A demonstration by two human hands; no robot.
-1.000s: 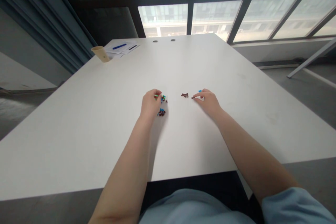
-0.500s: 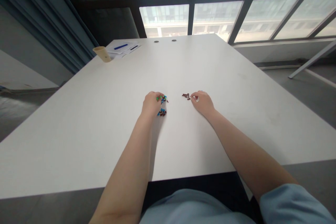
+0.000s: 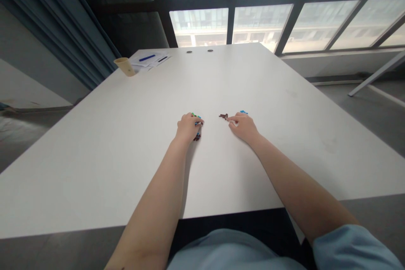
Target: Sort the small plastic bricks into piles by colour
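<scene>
Small coloured pieces, perhaps toy bricks, lie on the white table (image 3: pixel 152 147). My left hand (image 3: pixel 187 128) bends over a mixed pile of green, blue and brown pieces (image 3: pixel 197 136), covering much of it. Its thumb and fingertips close at a small brown piece (image 3: pixel 202 123) on the pile's right side. My right hand (image 3: pixel 244 127) rests to the right, index finger stretched onto a little group of brown pieces (image 3: pixel 223 116), thumb apart from it. Beyond its knuckles, blue pieces (image 3: pixel 243 112) show, partly hidden by the hand.
At the far left edge stands a beige paper cup (image 3: pixel 125 67). Beside it are white papers (image 3: pixel 148 61) with a blue pen (image 3: pixel 147 57) and a dark pen-like item (image 3: pixel 162 59). Two round dark discs (image 3: pixel 210 50) sit near the back edge, below the windows.
My left hand has shifted right, its fingertips reaching the lone brown piece. My right index finger has stretched left onto the brown group, and blue pieces now show behind that hand.
</scene>
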